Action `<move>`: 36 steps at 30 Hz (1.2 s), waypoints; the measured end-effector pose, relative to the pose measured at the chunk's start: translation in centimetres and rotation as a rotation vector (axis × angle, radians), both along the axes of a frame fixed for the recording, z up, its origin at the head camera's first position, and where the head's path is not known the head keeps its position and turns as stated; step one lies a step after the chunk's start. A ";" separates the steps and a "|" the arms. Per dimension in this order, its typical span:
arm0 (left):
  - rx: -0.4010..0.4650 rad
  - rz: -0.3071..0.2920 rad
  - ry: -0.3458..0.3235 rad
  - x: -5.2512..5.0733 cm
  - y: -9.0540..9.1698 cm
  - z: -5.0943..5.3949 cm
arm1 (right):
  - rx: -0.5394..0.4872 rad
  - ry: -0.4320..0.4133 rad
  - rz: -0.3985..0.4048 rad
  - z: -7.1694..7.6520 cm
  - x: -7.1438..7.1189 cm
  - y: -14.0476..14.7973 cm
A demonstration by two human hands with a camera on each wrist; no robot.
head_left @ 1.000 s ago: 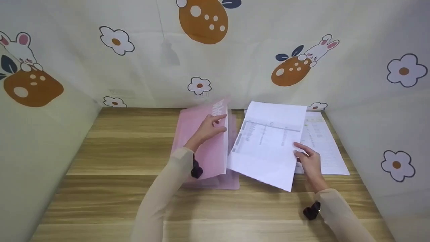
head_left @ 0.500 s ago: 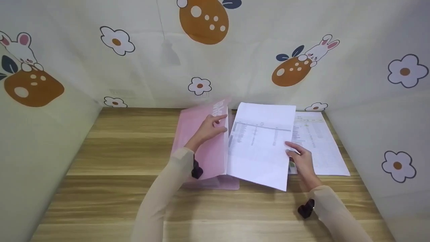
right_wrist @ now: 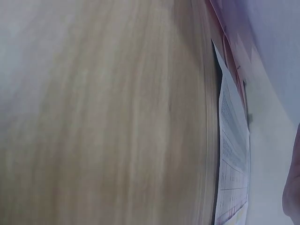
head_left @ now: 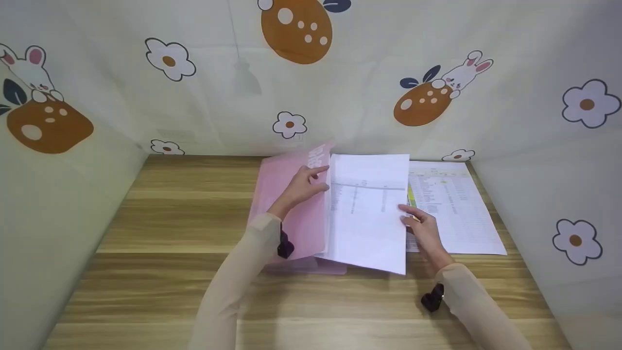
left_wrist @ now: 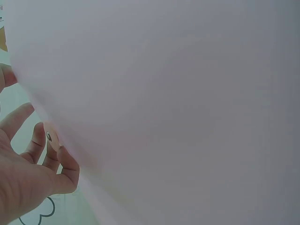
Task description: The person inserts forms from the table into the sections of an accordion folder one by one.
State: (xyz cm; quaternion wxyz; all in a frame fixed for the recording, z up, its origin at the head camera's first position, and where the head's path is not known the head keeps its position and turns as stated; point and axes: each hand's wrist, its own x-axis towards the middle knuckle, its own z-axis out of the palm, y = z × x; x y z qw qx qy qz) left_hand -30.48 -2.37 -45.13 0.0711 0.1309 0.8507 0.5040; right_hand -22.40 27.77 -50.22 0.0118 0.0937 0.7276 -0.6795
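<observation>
A pink plastic document folder (head_left: 301, 228) stands with its upper flap lifted. My left hand (head_left: 305, 187) pinches the flap's right edge between finger and thumb. In the left wrist view, the hand (left_wrist: 28, 176) is beside that pale sheet, close to a round snap button (left_wrist: 50, 136). My right hand (head_left: 423, 232) pinches the right edge of a white printed paper (head_left: 369, 228) with a grey band. The paper's left edge is under the raised flap and hidden there. In the right wrist view only a blurred bit of hand (right_wrist: 293, 183) shows.
Another printed sheet (head_left: 457, 209) with yellow marks lies flat at the right of the wooden table (head_left: 170, 218). Patterned curtain walls (head_left: 218, 107) close in the back and both sides. The folder's lower part (head_left: 333, 267) lies on the table.
My right hand has moved left with the printed paper, bringing its left edge under the folder's flap. More of the sheet on the right shows. My left hand has stayed in place.
</observation>
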 end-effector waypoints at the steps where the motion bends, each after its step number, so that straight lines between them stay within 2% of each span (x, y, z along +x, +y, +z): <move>1: 0.004 -0.001 0.001 0.0 0.0 0.0 | -0.003 -0.012 0.007 0.0 -0.1 -0.1; 5: -0.002 -0.004 0.006 0.0 0.0 0.0 | -0.006 -0.039 0.028 0.1 -0.6 -0.5; 14: -0.021 0.001 0.008 0.0 0.1 0.0 | -0.021 -0.024 0.069 0.2 -1.9 -2.0; 20: 0.002 -0.026 0.046 0.1 0.0 -0.1 | -0.037 -0.032 0.080 0.3 -2.6 -3.2; 27: -0.004 -0.022 0.045 0.0 0.1 -0.2 | -0.038 -0.039 0.085 -0.3 -2.9 -4.7; 36: -0.023 -0.009 0.025 0.0 0.2 -0.1 | -0.036 0.007 0.085 -1.3 -3.1 -6.6</move>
